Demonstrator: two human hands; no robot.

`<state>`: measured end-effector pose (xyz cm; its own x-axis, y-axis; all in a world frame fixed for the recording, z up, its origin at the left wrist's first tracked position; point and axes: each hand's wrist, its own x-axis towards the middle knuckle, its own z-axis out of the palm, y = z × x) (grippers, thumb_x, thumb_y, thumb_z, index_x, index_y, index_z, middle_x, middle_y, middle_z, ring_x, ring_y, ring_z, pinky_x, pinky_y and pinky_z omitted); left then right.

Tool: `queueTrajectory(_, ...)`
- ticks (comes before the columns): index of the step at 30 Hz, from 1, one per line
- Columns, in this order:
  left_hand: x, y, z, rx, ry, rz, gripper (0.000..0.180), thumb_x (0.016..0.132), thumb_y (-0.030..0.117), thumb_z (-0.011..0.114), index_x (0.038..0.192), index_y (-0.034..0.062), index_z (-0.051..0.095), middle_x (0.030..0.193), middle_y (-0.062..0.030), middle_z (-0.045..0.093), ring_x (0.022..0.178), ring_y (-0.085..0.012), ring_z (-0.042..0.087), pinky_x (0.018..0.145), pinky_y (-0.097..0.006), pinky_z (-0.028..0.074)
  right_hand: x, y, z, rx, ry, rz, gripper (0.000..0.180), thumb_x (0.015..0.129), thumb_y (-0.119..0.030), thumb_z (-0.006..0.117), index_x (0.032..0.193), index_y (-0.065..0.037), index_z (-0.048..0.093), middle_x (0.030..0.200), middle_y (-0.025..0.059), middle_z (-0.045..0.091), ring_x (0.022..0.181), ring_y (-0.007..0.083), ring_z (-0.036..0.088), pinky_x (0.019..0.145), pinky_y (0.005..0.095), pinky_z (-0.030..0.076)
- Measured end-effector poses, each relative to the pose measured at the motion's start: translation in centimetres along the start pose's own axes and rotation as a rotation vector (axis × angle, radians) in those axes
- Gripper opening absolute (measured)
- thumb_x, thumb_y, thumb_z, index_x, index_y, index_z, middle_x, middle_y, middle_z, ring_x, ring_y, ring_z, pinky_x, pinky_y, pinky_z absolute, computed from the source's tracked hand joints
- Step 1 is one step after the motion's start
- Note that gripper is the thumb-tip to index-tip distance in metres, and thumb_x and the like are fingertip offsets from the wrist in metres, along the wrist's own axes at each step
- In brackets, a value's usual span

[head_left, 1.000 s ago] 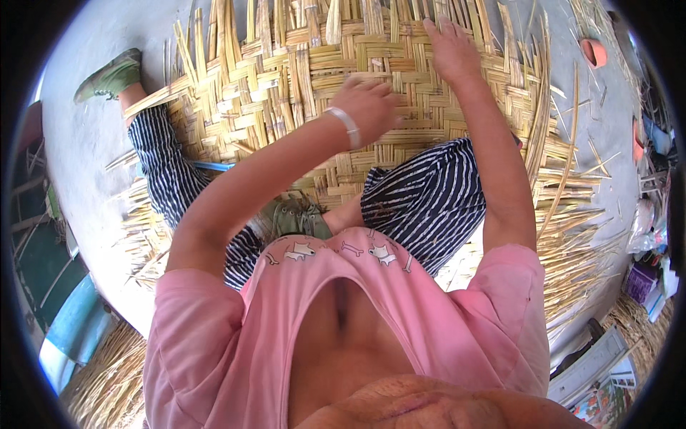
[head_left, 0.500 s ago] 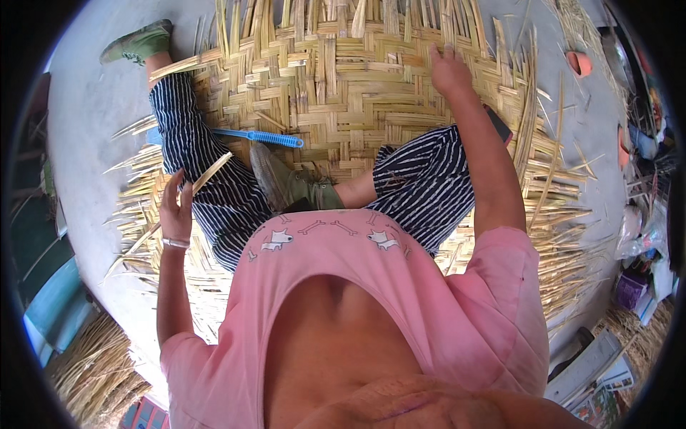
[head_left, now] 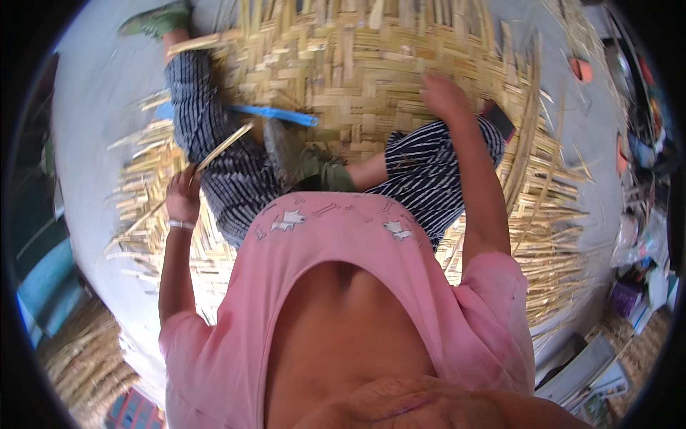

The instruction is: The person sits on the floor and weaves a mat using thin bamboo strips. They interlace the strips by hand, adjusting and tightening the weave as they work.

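Note:
A large woven mat of pale yellow split-reed strips (head_left: pixel 357 107) spreads over the floor under my legs, its loose strip ends fanning out. On the left, my left hand (head_left: pixel 184 194) is closed on a flat reed strip (head_left: pixel 225 145). One end of that strip slants up over my striped trouser leg; its lower part runs behind the hand toward the mat's left edge. My right hand (head_left: pixel 446 98) rests low over the weave on the right, with fingers partly spread toward the left and somewhat blurred. I see nothing held in it.
A blue-handled tool (head_left: pixel 275 114) lies on the mat by my left leg. A dark phone-like object (head_left: pixel 498 120) is beside my right knee. Orange pots (head_left: pixel 581 69) and assorted clutter stand at the right; reed bundles (head_left: pixel 82 365) lie at the lower left.
My right hand has drawn nearer along the mat, and its fingers are less stretched. My left hand has shifted slightly, still holding the strip. The whole view has swung a little.

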<state>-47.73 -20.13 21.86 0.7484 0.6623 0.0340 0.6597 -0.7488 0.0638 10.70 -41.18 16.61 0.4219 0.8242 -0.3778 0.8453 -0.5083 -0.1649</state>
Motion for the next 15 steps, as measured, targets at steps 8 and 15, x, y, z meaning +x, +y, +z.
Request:
queueTrajectory(8,4.6,8.0,-3.8,-0.147,0.148,0.048,0.016,0.097,0.018,0.067,0.111,0.0093,0.070,0.093,-0.0113,0.070,0.085,-0.0314,0.068,0.076,-0.041,0.054,-0.7,-0.2,3.0,0.145,0.101,-0.134,0.051,0.097,-0.028,0.058,0.142,-0.006,0.056,0.137,0.0220,0.062,0.128,0.0387,0.058,0.106,0.0492,0.047)
queueTrajectory(15,5.5,12.1,-4.3,-0.568,-0.240,0.188,0.024,0.097,0.022,0.069,0.112,0.0034,0.071,0.098,-0.0135,0.072,0.089,-0.0315,0.070,0.076,-0.041,0.057,-1.6,-4.6,2.4,0.195,-0.002,-0.173,0.049,0.096,-0.027,0.059,0.141,-0.007,0.058,0.136,0.0220,0.062,0.126,0.0388,0.059,0.106,0.0479,0.046)
